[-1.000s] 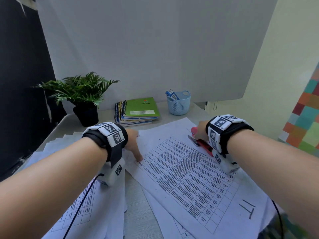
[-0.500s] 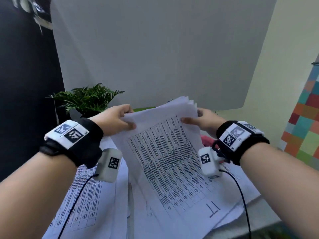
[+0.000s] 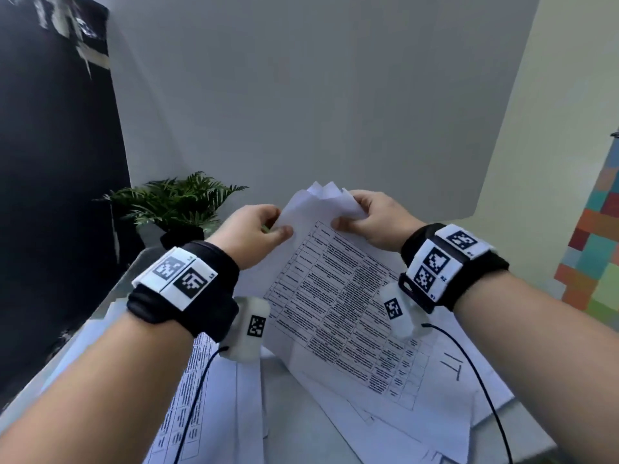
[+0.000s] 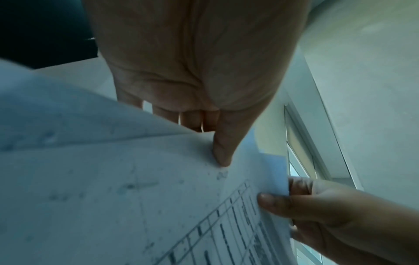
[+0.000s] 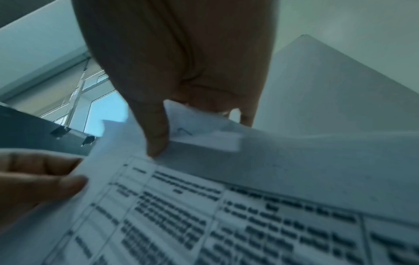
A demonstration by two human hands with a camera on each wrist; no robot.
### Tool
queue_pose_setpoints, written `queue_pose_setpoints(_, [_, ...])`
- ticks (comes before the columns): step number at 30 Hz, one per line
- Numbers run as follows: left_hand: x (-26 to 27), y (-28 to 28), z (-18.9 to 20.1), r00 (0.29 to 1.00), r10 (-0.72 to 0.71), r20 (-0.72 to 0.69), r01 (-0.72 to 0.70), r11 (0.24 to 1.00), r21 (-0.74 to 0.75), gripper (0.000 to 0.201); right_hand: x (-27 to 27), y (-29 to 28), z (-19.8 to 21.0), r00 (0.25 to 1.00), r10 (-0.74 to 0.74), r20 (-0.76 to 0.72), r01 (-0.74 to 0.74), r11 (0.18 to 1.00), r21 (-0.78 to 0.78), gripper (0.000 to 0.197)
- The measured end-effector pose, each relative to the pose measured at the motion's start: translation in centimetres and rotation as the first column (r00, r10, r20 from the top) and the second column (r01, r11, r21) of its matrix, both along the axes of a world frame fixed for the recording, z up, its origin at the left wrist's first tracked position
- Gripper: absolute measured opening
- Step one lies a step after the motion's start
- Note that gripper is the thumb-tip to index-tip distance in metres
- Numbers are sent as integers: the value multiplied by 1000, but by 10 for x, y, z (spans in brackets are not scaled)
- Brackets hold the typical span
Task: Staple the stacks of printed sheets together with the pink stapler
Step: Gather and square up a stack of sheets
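A stack of printed sheets (image 3: 335,296) with a table of text stands tilted up off the desk, its top corners fanned apart. My left hand (image 3: 258,232) pinches the stack's upper left edge, thumb on the front; the left wrist view shows that thumb (image 4: 223,152) pressed on the paper (image 4: 113,197). My right hand (image 3: 365,219) pinches the upper right corner, and in the right wrist view its thumb (image 5: 156,139) lies on the printed page (image 5: 226,215). The pink stapler is hidden from every view.
More printed sheets (image 3: 207,396) lie spread over the desk at lower left, and others (image 3: 402,430) under the lifted stack. A potted fern (image 3: 177,202) stands at the back left. A grey board (image 3: 301,95) rises behind the desk.
Both hands left the desk and lifted the stack upright. Since half a second ago they moved closer together at the stack's top edge, and the top corners fanned out.
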State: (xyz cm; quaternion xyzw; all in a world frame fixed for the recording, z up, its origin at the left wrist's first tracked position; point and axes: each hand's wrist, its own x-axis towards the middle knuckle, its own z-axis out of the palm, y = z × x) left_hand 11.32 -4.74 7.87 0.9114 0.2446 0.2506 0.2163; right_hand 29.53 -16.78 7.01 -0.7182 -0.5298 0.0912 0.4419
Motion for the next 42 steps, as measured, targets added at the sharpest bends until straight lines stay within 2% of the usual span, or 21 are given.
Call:
queue_pose_setpoints(1, [3,2,-3,1000,2,17,-2,1000,-9,15,0,4,-3,987,-115,111,107,992,70,37])
queue_pose_setpoints(2, [5,4,-5,999,6,35,-5,1000,-20,16,0,8,-6,950,-253,185,213,953,214,38])
queue_pose_setpoints(4, [10,7,-9,998,17,55,-15,999,-34,20,-8,10,-11,878,-449,167,290,774,563,27])
queue_pose_setpoints(5, [13,8,-10,998,21,57,-18,999,-39,23,-12,10,-14,875,-466,133,283,714,640,19])
queue_pose_setpoints(6, [15,9,-12,998,24,55,-22,999,-42,25,-18,10,-16,894,-435,106,278,725,630,13])
queue_pose_setpoints(7, [17,10,-14,998,27,54,-25,999,-41,28,-24,9,-18,925,-372,73,275,791,546,9])
queue_pose_setpoints(9, [20,10,-17,997,18,70,-13,998,-59,29,-34,10,-23,970,-238,-45,241,930,277,8])
queue_pose_setpoints(10, [21,11,-19,996,8,85,-1,997,-80,27,-36,12,-26,972,-198,-127,219,958,183,10])
queue_pose_setpoints(12, [22,9,-22,993,-8,117,20,995,-99,25,-38,16,-33,948,-151,-281,190,974,120,13])
queue_pose_setpoints(14, [23,6,-25,990,-18,140,31,995,-90,26,-41,19,-35,920,-133,-368,188,975,117,15])
queue_pose_setpoints(21, [21,0,-32,975,-49,215,70,993,-94,24,-45,15,-36,915,-155,-372,203,975,93,10])
queue_pose_setpoints(25, [17,-1,-31,970,-52,236,82,989,-123,24,-51,14,-36,940,-127,-315,182,972,151,9])
queue_pose_setpoints(26, [16,-2,-30,970,-49,238,80,989,-122,24,-53,14,-37,959,-121,-255,170,969,178,10])
queue_pose_setpoints(28, [13,-3,-27,970,-48,238,76,991,-109,24,-54,12,-38,991,-132,-28,135,959,251,11])
queue_pose_setpoints(29, [12,-4,-26,971,-50,235,76,992,-101,24,-55,11,-39,981,-154,118,115,951,286,11])
queue_pose_setpoints(31, [10,-5,-24,972,-62,226,84,993,-87,25,-56,8,-40,906,-199,373,78,946,315,12])
queue_pose_setpoints(33, [9,-6,-23,970,-71,231,91,993,-81,25,-56,4,-40,817,-227,530,58,947,316,20])
queue_pose_setpoints(34, [9,-7,-23,969,-71,237,91,993,-77,25,-56,3,-40,796,-231,560,51,947,318,22])
queue_pose_setpoints(36, [9,-8,-23,968,-68,241,86,994,-65,25,-57,0,-37,842,-215,495,63,950,305,18])
queue_pose_setpoints(39, [9,-10,-21,969,-71,236,84,995,-46,24,-55,-3,-30,934,-208,291,136,959,248,6])
queue_pose_setpoints(42, [9,-11,-21,967,-81,241,96,994,-49,24,-56,-3,-25,952,-208,223,164,966,201,2])
